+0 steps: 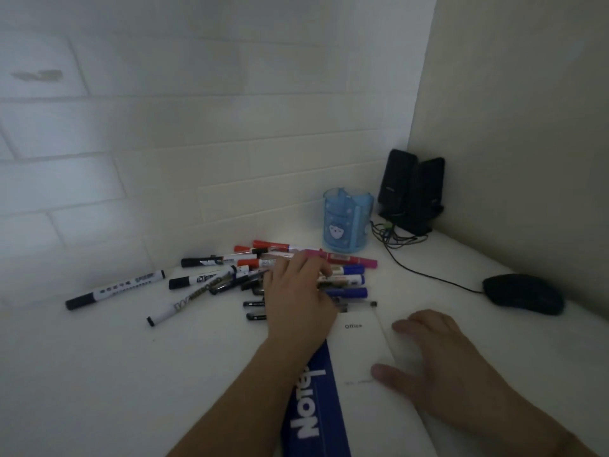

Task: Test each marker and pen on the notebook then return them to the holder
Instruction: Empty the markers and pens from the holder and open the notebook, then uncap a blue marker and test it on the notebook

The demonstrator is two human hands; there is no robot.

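On the white desk (99, 374) a closed notebook (356, 351) lies in front of the person, its white cover printed "Office" and its blue spine strip carrying large white letters that read partly as "Note", the rest hidden under the forearm. The right hand (438, 364) rests flat on the notebook's right edge, fingers spread and relaxed, gripping nothing. The left hand (298, 298) reaches over a loose pile of markers and pens (230, 272) just beyond the notebook; its fingers curl down among them, touching a pink marker (346, 260) and blue-capped ones (352, 280), but I cannot tell whether they have closed on any. A white marker (184, 300) at the pile's left shows "WHITEBOARD" along its barrel; other labels are too blurred to read. The blue translucent holder (346, 222), with a small cartoon face on it, stands behind the pile near the wall, beside two black speakers (410, 189). A black mouse (524, 293) sits at the right.
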